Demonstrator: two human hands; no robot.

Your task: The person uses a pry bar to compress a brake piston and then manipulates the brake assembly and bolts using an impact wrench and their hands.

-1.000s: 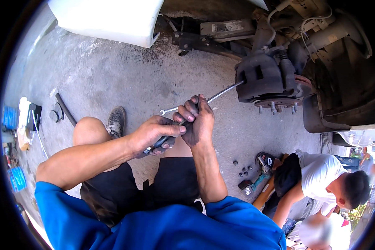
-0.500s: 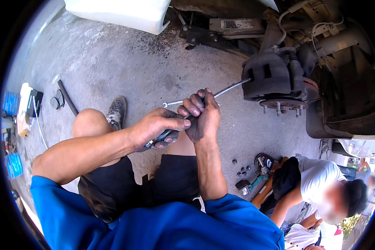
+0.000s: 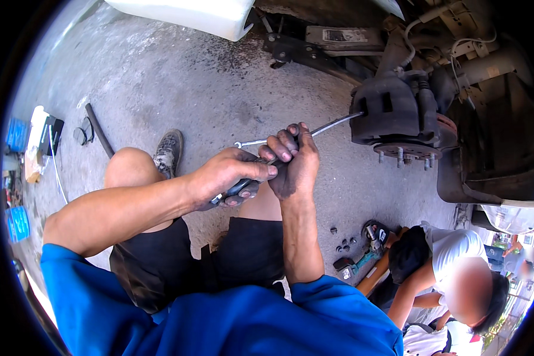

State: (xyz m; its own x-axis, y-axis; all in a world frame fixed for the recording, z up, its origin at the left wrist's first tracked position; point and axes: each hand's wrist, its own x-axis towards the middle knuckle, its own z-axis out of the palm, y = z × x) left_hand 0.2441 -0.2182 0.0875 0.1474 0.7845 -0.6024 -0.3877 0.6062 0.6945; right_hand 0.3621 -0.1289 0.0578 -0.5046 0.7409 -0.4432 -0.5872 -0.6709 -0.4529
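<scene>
My left hand (image 3: 228,178) is wrapped round the black handle (image 3: 238,187) of a long pry bar; a shiny metal end shows below the palm. My right hand (image 3: 295,163), fingers darkened with grime, is closed round the bar farther up. The bar's bare shaft (image 3: 332,123) slants up to the right, its tip at an opening in the dark brake caliper (image 3: 382,113). A silver wrench (image 3: 243,143) sticks out leftward from under my right fingers, its open end free. Below the caliper is the brake disc (image 3: 406,150) with wheel studs. My fingers hide the bar's middle.
A co-worker in a white shirt (image 3: 457,249) bends at lower right, beside a teal-and-black power tool (image 3: 362,255) and several lug nuts (image 3: 345,243). A jack arm (image 3: 314,56) lies under the car. A dark pipe (image 3: 99,130) and a box (image 3: 34,160) are on the left.
The caliper and the floor have shifted slightly right in view, my hands a little too. Both grips and the bar's tip look the same. The co-worker's head has tipped lower.
</scene>
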